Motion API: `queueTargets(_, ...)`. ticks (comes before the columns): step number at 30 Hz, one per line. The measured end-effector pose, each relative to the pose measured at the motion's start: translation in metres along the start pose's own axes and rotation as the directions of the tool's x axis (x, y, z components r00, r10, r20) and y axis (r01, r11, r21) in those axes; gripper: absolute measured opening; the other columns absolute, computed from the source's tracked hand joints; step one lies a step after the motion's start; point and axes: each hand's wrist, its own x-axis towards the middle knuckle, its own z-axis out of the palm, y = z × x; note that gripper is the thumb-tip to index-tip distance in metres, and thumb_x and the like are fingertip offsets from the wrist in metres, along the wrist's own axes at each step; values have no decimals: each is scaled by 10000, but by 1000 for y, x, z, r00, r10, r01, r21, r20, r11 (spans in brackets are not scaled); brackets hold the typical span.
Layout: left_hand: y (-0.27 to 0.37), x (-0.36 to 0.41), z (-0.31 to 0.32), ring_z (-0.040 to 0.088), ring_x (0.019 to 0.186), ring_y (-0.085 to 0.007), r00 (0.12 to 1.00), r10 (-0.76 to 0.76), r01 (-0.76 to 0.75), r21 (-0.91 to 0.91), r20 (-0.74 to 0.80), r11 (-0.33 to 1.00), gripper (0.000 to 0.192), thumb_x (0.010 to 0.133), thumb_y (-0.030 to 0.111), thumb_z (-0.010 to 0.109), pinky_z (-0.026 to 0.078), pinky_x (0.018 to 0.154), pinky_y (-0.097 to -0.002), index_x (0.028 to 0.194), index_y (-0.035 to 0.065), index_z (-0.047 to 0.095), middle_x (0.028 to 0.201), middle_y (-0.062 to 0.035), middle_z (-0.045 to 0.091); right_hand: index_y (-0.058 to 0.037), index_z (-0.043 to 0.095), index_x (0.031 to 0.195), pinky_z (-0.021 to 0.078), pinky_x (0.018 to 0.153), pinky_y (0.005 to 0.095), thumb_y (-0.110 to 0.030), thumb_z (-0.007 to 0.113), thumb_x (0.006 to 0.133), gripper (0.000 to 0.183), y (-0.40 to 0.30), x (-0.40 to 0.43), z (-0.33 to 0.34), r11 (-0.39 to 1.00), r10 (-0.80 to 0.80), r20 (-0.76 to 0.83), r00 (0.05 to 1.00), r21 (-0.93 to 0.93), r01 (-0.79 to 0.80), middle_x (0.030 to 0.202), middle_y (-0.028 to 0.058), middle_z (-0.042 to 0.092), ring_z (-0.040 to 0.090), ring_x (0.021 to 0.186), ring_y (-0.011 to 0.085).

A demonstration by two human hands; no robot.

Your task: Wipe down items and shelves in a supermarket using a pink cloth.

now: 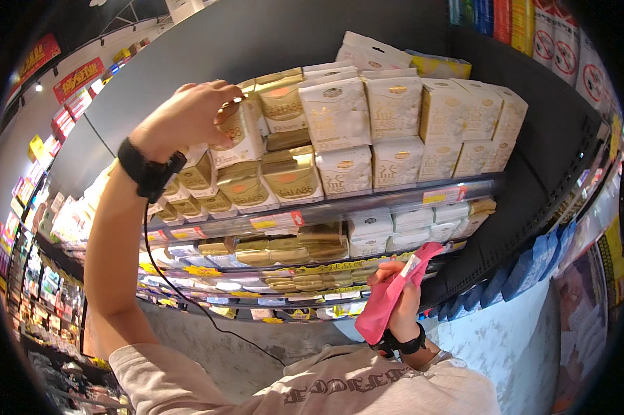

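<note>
My left hand (200, 116) is at the upper left of the top shelf, its fingers around the top and side of a white and gold soft pack (241, 136). That pack rests on a lower row of gold and white packs (292, 175). White packs with gold print (335, 111) stand stacked to its right. Low at the right, in front of the lower shelves, my right hand (402, 306) holds a folded pink cloth (389, 301) with a small white tag. Both wrists wear black bands, and a thin black cable hangs from the left one.
Price labels line the top shelf's front edge (343, 203). Below it, more shelves hold gold, white and green packs (369, 228). Blue packages (529, 267) hang at the right, beside a dark perforated shelf side panel (535, 150). Other stocked shelves stand at the far left.
</note>
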Motion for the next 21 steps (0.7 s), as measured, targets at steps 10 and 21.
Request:
queueTargets(10,12,-10,13,529,1036,-325,993,-8,16,64,-115,998,762,537,215,819,448,888,-384,1210,37,511,1105,-138,502,-16,541,1054,462,763,345,-349,396,939,381,6,-1,9,996,29,35,999,-90,-26,820,129,601,583,784,230)
queueTargets(21,0,13,-1,590,892,-331,993,-59,42,-161,-101,986,476,630,91,754,475,790,-393,1050,7,545,892,-142,602,10,557,1075,414,707,278,-358,428,926,418,12,-4,3,999,42,7,999,14,-42,850,107,610,580,803,181)
